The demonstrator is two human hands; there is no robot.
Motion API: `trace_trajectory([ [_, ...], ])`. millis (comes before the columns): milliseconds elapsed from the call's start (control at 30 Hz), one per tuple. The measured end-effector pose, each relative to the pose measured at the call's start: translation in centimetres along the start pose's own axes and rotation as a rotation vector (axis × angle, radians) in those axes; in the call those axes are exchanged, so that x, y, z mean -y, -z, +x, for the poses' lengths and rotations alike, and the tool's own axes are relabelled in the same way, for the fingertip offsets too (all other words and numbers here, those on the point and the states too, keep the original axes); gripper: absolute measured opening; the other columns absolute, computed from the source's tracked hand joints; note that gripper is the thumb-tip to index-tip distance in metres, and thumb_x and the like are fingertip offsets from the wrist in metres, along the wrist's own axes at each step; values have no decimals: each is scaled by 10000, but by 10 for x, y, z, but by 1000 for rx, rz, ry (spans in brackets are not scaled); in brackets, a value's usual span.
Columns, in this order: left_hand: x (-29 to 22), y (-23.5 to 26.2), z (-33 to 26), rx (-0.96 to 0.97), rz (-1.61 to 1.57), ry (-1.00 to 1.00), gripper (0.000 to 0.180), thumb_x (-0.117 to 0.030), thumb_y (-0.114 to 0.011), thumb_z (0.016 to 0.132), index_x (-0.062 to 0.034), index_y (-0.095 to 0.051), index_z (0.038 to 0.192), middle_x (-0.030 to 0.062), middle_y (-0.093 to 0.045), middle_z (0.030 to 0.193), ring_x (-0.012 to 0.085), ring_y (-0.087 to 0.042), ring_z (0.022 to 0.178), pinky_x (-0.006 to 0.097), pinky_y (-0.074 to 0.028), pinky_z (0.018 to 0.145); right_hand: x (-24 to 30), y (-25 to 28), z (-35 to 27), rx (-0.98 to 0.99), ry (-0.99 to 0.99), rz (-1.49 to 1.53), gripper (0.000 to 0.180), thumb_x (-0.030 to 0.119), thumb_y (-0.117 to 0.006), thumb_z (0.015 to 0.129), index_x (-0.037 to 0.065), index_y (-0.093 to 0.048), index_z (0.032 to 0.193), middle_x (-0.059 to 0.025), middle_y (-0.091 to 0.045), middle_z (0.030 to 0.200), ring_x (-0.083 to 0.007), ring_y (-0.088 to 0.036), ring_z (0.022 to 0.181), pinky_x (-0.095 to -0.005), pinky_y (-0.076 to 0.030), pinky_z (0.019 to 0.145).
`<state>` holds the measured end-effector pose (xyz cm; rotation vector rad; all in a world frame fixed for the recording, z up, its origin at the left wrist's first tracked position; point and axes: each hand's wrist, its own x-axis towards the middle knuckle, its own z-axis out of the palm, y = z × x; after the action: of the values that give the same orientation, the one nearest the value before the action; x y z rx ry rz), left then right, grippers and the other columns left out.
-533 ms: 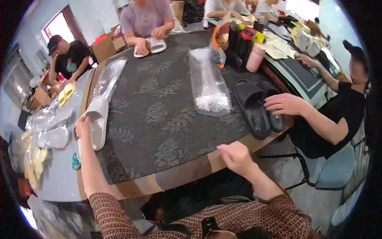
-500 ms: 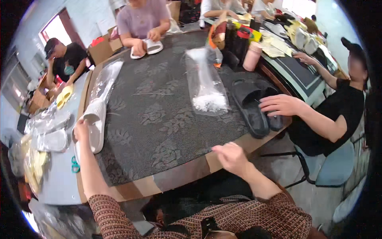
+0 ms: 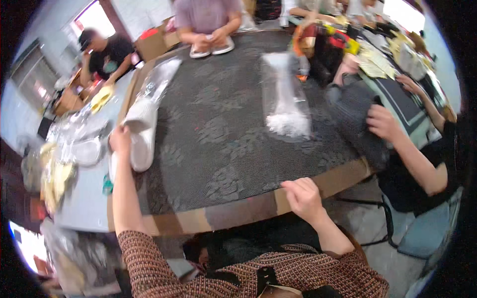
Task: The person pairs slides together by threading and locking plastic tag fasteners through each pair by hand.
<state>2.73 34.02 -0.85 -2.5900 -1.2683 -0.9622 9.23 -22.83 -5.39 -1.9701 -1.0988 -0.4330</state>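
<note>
My left hand [image 3: 120, 140] is closed on a pair of white slide slippers [image 3: 142, 144] at the table's left edge, its fingers wrapped round the outer one. That hand and forearm partly hide the outer slipper. A clear plastic bag [image 3: 160, 82] lies just beyond their far end. Over the taped front edge of the table, my right hand [image 3: 302, 196] has its fingers curled in and thumb pressed to them. Whether something small sits in that pinch is hidden. Another clear bag [image 3: 288, 102] with small white pieces at its near end lies on the dark mat [image 3: 208, 129].
At right, a co-worker's hand [image 3: 385, 123] holds blurred dark slippers [image 3: 355, 109]. Across the table another person handles white slippers [image 3: 211, 47]. Bottles [image 3: 328, 57] cluster at the far right. Bagged slippers [image 3: 87, 149] and green scissors [image 3: 107, 185] lie on the left side table.
The co-worker at right has raised the dark slippers off the mat. The view has shifted, moving the scene rightward. My left hand keeps its hold; my right hand's fingers stay curled.
</note>
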Motion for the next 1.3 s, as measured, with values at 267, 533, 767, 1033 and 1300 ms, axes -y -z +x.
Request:
trace_trajectory([
  [267, -84, 87, -93, -21, -337, -203, 157, -186, -595, 806, -48, -656, 850, 192, -624, 774, 351, -606, 765, 426, -466, 688, -5, 5, 0, 100, -39, 113, 124, 9, -608, 779, 7, -619, 902, -117, -615, 769, -272, -580, 695, -362, -448, 653],
  [533, -144, 116, -199, 42, -553, -303, 97, -83, -626, 774, -69, -631, 870, 137, -535, 798, 326, -532, 775, 407, -444, 681, 6, 8, 90, 68, -11, 354, 218, 34, -587, 832, 3, -587, 1048, -129, -633, 894, -246, -608, 787, -321, -483, 716],
  [767, -176, 141, -243, 26, -461, -478, 120, -61, -638, 746, -64, -622, 866, 130, -510, 812, 318, -508, 791, 421, -435, 663, -9, -68, 158, 145, 64, 117, 373, 210, -637, 802, 16, -581, 1115, -169, -647, 990, -277, -626, 895, -364, -485, 782],
  [1033, -164, 135, -247, 76, -419, -479, 115, -68, -625, 770, -38, -628, 881, 148, -515, 811, 337, -517, 784, 422, -442, 674, -27, -114, 171, 486, -58, 291, 183, 142, -590, 720, 6, -683, 800, -149, -670, 777, -272, -650, 746, -357, -507, 711],
  [1300, -172, 139, -226, 522, -746, -245, 475, -210, -661, 781, 36, -556, 1174, 150, -554, 793, 236, -537, 703, 327, -447, 670, -8, -117, 190, 240, -255, 714, 118, 88, -566, 815, -17, -604, 851, -73, -634, 677, -113, -583, 595, -255, -468, 548],
])
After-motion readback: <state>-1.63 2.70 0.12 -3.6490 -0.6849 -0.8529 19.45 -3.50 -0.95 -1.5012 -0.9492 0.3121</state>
